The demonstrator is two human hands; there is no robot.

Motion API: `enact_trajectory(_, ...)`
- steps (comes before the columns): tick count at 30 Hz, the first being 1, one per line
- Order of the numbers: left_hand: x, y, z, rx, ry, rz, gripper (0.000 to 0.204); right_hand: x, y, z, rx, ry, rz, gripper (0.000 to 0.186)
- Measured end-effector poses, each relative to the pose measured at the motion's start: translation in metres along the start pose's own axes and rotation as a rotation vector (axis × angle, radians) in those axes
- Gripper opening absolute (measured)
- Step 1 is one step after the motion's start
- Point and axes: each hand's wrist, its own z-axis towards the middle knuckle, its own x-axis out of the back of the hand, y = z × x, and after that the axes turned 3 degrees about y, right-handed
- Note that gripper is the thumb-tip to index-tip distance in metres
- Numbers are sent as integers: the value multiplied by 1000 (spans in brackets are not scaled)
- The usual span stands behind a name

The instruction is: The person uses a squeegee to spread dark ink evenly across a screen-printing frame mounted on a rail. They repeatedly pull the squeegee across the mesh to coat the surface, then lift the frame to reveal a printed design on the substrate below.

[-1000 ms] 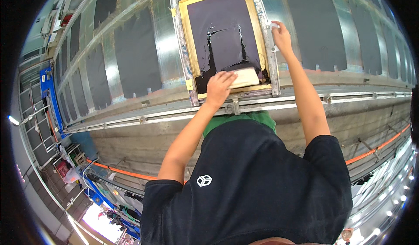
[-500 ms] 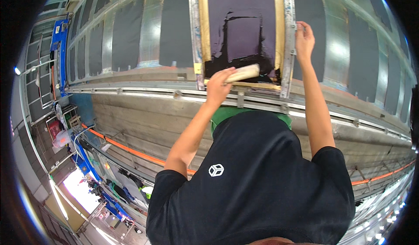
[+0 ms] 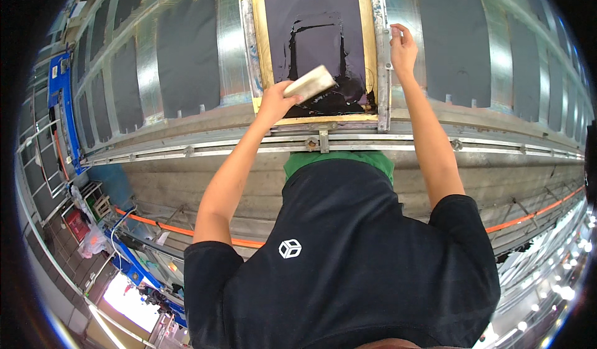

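Observation:
A screen-printing frame (image 3: 257,44) with a yellow border and a dark mesh lies on a long metal table in front of me. Black ink is pooled across the mesh near its close edge. My left hand (image 3: 275,100) grips a pale wooden squeegee (image 3: 311,83), held tilted just above the inked near part of the mesh. My right hand (image 3: 403,45) rests with pinched fingers on the frame's grey metal right side rail (image 3: 380,69). My black shirt fills the lower middle of the view.
Dark grey fabric pieces (image 3: 186,50) lie in a row on the shiny table to both sides of the frame. A metal rail (image 3: 186,153) runs along the table's near edge, with an orange line (image 3: 161,228) below. Blue racks (image 3: 62,94) stand at left.
The view has swung so the frame sits closer and higher. My left hand has lifted and tilted the squeegee off the frame's near edge, over the ink. My right hand stays on the right rail.

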Motion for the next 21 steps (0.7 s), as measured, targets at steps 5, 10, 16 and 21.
enact_trajectory(5, -4, 9, 65, -49, -531, 119, 44, -7, 12, 3, 76, 56, -77, 25)
enact_trajectory(10, 30, 13, 112, 158, -787, -78, 42, 5, 4, 8, 138, 7, -382, 29)
enact_trajectory(16, 50, 44, 135, -166, 29, 151, 37, -9, -84, -1, 746, -158, -426, 40)
enact_trajectory(21, 17, 40, 132, -464, 272, 191, 30, -42, -89, -15, 748, -495, -674, 37)
